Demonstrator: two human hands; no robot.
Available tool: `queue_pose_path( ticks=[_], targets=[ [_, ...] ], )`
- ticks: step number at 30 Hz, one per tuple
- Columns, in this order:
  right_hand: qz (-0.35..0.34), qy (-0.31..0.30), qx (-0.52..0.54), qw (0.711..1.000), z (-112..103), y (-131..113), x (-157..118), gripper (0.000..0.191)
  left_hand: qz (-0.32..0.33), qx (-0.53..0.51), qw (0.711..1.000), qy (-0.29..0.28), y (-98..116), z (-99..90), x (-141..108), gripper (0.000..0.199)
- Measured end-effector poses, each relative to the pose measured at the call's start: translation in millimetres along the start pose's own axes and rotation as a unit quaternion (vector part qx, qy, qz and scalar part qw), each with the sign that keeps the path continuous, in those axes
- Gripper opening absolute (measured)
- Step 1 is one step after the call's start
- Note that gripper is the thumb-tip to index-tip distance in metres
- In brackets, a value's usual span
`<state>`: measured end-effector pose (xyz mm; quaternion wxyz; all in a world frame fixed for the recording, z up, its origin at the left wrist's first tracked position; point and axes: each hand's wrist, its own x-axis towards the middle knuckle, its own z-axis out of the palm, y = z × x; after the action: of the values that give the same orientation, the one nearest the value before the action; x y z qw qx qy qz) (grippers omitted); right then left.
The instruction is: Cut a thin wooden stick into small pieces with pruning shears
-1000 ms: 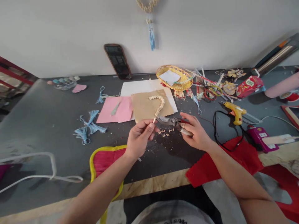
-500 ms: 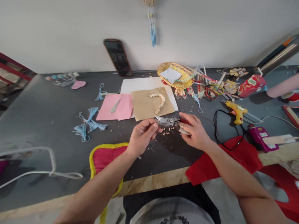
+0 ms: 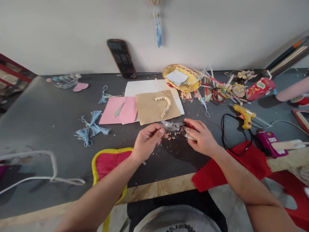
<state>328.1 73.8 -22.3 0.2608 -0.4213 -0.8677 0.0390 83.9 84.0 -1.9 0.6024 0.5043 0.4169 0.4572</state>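
Note:
My right hand (image 3: 201, 137) is wrapped round the handles of a pair of pruning shears (image 3: 172, 125), its grey blades pointing left over the table. At the blade end my left hand (image 3: 149, 140) is closed in a pinch, thumb against forefinger. What it pinches is too small and too covered to name. Several short pale wooden bits (image 3: 172, 136) lie on the dark tabletop below the shears. Beyond the blades, a curved row of small pale pieces (image 3: 166, 108) rests on a brown paper sheet (image 3: 147, 111).
Pink paper (image 3: 108, 112) and blue tassels (image 3: 93, 125) lie at left. A phone (image 3: 122, 58) leans on the wall. A yellow wicker basket (image 3: 194, 84) stands behind, near scissors (image 3: 218, 95). A yellow glue gun (image 3: 245, 116) and red cloth (image 3: 207, 174) are at right.
The fingers of my right hand have drawn slightly closer over the shears' handles, so less red shows. My left hand stays in nearly the same place at the blades.

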Motion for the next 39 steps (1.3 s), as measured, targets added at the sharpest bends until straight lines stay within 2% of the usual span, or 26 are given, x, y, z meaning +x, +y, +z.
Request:
queue_pose_path(
  ticks=[6, 10, 13, 17, 24, 29, 34, 36, 39],
  targets=[
    [0.007, -0.003, 0.000, 1.000, 4, -3, -1, 0.042, 0.000, 0.016, 1.000, -0.007, 0, -2.1, -1, 0.023],
    [0.064, 0.015, 0.003, 0.998, 7, -5, 1, 0.051, 0.005, 0.045, 0.999, -0.021, 1, -3.1, -4, 0.025],
    [0.080, -0.023, -0.011, 0.996, 5, -6, 3, 0.059, 0.006, 0.083, 0.996, -0.033, 5, -2.1, -8, 0.029],
    [0.088, -0.069, -0.033, 0.993, 1, -9, 3, 0.055, 0.002, 0.097, 0.995, -0.033, 8, -0.1, -12, 0.033],
    [0.093, -0.074, -0.059, 0.991, 1, -10, 2, 0.040, -0.028, 0.030, 0.998, -0.046, 6, -0.2, -11, 0.034],
    [0.070, -0.073, -0.030, 0.994, -1, -6, 3, 0.042, -0.042, -0.021, 0.995, -0.092, 10, -0.3, -8, 0.032],
    [0.092, -0.077, -0.042, 0.992, 0, -6, 4, 0.053, -0.052, -0.018, 0.996, -0.075, 13, 0.0, -7, 0.033],
    [0.089, -0.086, -0.039, 0.992, 1, -6, 3, 0.059, -0.075, -0.038, 0.993, -0.082, 14, -0.7, -7, 0.033],
    [0.076, -0.089, -0.025, 0.993, 1, -5, 3, 0.057, -0.135, -0.088, 0.979, -0.127, 17, -2.3, -6, 0.030]
  ],
)
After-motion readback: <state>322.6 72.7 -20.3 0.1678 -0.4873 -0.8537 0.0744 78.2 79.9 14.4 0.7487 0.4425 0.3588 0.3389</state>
